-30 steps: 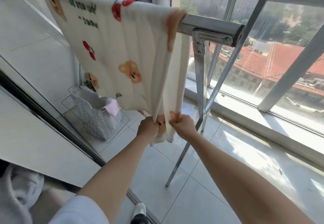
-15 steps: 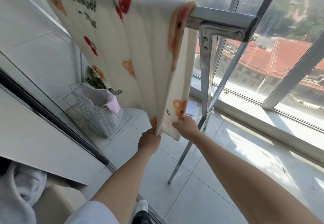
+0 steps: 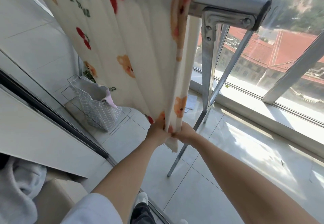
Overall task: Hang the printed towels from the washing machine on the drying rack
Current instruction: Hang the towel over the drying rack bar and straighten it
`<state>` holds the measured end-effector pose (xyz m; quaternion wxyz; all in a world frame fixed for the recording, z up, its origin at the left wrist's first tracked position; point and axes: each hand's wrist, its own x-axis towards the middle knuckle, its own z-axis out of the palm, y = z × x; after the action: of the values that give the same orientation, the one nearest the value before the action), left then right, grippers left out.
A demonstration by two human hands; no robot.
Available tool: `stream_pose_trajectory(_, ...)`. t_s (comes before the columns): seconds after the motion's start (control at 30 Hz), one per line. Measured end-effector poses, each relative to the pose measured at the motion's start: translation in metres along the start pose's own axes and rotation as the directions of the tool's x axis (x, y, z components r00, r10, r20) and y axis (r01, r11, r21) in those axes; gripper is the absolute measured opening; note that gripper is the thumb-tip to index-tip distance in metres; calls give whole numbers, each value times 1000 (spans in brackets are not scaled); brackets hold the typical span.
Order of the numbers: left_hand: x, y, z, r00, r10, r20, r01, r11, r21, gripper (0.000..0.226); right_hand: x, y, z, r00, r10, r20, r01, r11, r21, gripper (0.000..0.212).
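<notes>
Both hands have drawn together since a moment ago: left hand (image 3: pixel 158 132) and right hand (image 3: pixel 185 133) touch, fingers pinching the towel's (image 3: pixel 136 48) bottom corner; above them it drapes over the drying rack (image 3: pixel 226 4) bar

I count one printed towel (image 3: pixel 140 48) over one drying rack (image 3: pixel 228 4), and my two hands on it: left hand (image 3: pixel 158 132), right hand (image 3: pixel 186 133). One checked laundry basket (image 3: pixel 98 110) sits on the floor. One grey garment (image 3: pixel 19 188) lies at lower left.
</notes>
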<state>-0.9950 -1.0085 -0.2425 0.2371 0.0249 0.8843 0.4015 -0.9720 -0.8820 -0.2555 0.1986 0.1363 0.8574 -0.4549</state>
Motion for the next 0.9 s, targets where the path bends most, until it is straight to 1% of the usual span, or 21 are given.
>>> stream_pose_trajectory(0.07,-4,-10,7,997,-59,41,57,997,43,41,-1,10,0,999,43,19,-43,999,-24,32)
stream_pose_trajectory(0.13,-13,-24,15,995,-90,47,78,975,207,30,-3,21,2,994,101,45,-98,994,-53,23)
stream_pose_trajectory(0.2,-20,-35,23,995,-76,60,44,903,428,33,-6,28,7,990,133,52,-127,986,-112,16)
stream_pose_trajectory(0.23,-22,-37,24,996,-66,62,28,874,485,34,-8,30,8,990,137,25,-132,980,-148,13)
stream_pose_trajectory(0.27,-23,-36,22,996,-66,54,30,864,502,34,-9,33,10,991,134,-12,-134,975,-177,13)
stream_pose_trajectory(0.3,-21,-35,17,997,-76,19,58,881,470,33,-10,34,9,989,134,-54,-142,970,-199,11)
stream_pose_trajectory(0.33,-17,-33,9,994,-99,-43,108,912,397,33,-10,34,7,986,135,-99,-153,965,-212,9)
stream_pose_trajectory(0.4,-6,-31,-12,963,-136,-233,187,959,212,34,-13,34,0,971,151,-185,-190,957,-218,10)
stream_pose_trajectory(0.43,0,-33,-22,938,-134,-319,196,966,171,34,-14,34,-3,963,165,-214,-212,953,-218,13)
stream_pose_trajectory(0.47,3,-35,-29,920,-115,-374,190,967,172,30,-14,36,-5,957,173,-234,-227,947,-226,15)
stream_pose_trajectory(0.5,6,-38,-32,918,-98,-385,178,968,177,25,-14,37,-7,954,179,-241,-236,942,-237,17)
stream_pose_trajectory(0.53,6,-41,-31,937,-90,-336,155,973,170,23,-14,38,-7,955,179,-238,-237,941,-242,17)
stream_pose_trajectory(0.57,6,-42,-28,970,-88,-227,125,980,152,23,-14,37,-6,960,173,-222,-225,946,-235,16)
stream_pose_trajectory(0.6,2,-42,-22,994,-89,-69,97,988,118,23,-15,36,-3,968,156,-195,-198,955,-222,14)
stream_pose_trajectory(0.63,-2,-40,-14,990,-94,105,86,993,84,20,-15,35,1,979,130,-155,-161,965,-207,10)
stream_pose_trajectory(0.67,-6,-38,-7,964,-93,248,83,995,52,15,-15,34,6,989,95,-116,-116,974,-196,12)
stream_pose_trajectory(0.7,-8,-36,1,943,-89,321,83,996,33,15,-16,32,11,993,76,-85,-91,977,-192,18)
stream_pose_trajectory(0.73,-9,-35,7,942,-81,325,80,997,15,21,-16,31,16,996,63,-60,-74,979,-192,22)
stream_pose_trajectory(0.77,-8,-34,12,957,-78,278,82,997,-3,26,-17,29,20,997,68,-47,-76,977,-197,24)
stream_pose_trajectory(0.87,-6,-27,19,995,-90,33,91,995,-28,34,-18,32,21,995,78,-57,-90,968,-234,14)
stream_pose_trajectory(0.9,-6,-26,19,995,-96,-29,95,995,-25,35,-19,33,19,992,100,-72,-115,964,-241,20)
